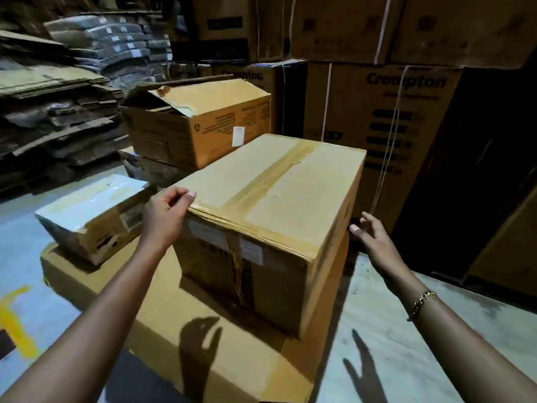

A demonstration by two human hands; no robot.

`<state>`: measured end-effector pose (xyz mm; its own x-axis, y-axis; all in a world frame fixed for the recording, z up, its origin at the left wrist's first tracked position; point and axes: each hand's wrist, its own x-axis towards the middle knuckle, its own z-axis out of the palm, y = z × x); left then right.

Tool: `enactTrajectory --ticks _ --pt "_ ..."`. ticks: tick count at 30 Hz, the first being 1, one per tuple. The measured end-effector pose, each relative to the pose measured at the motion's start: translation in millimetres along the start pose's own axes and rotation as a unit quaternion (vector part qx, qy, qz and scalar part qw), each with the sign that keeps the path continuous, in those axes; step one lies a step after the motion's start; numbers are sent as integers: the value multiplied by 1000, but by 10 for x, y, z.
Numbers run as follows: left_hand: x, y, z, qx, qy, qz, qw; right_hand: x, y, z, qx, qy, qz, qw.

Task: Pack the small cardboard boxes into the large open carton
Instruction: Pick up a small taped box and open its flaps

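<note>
I see the left hand (pixel 168 212) at the near left top corner of the taped box (pixel 276 181) in the middle of the frame; its thumb lies on the top edge and its fingers are curled against the corner, so it grips the box there; the forearm runs in from the lower left. The right hand (pixel 367 232) is at the box's right side, centre right of the frame; its fingers are spread and relaxed, holding nothing, and the thumb tip seems to touch the side face near the far edge; a gold bracelet (pixel 421 303) sits on that wrist.

The taped box stands on a long flat carton (pixel 203 338) that lies on the floor (pixel 392 330); a small box (pixel 96 212) with a pale glossy top rests on the same carton's left end, just beside the left hand. Behind it, above centre, the open carton (pixel 203 120) sits with its flaps loose on another box; I cannot tell what is inside. Tall printed cartons (pixel 406 112) tied with string fill the upper right, close behind the taped box; flattened cardboard (pixel 58 112) is heaped at the upper left; a yellow mark (pixel 14 321) shows on the floor at lower left.
</note>
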<state>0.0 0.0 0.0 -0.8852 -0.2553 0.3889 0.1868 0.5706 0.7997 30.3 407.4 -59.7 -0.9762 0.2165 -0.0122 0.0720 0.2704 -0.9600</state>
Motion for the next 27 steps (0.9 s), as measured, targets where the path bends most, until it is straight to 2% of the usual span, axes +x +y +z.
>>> enactTrajectory --ticks 2,4,8,11,14,17,20,22,27 --pt "210 -212 -88 12 33 -39 999 68 -45 82 34 9 12 999" --pt "414 -440 -166 -3 29 -90 996 112 -75 175 70 4 30 997" --pt "724 -657 -169 -83 -45 -196 976 11 -154 371 127 18 78 989" --pt "943 -833 -156 -86 -97 -232 964 -198 -217 516 131 10 117 984" --pt "1018 -841 -140 6 -155 -188 970 -404 -260 633 112 -11 138 984" --pt "940 -634 -133 77 -236 -131 960 -537 -329 499 126 35 160 978" --pt "846 -402 -131 58 -338 -158 926 -660 -384 308 147 58 209 965" --pt "765 -310 -114 20 -378 -180 908 -696 -400 287 137 63 229 962" --pt "629 -316 -75 -61 -398 -206 892 -758 -330 275 138 67 202 967"
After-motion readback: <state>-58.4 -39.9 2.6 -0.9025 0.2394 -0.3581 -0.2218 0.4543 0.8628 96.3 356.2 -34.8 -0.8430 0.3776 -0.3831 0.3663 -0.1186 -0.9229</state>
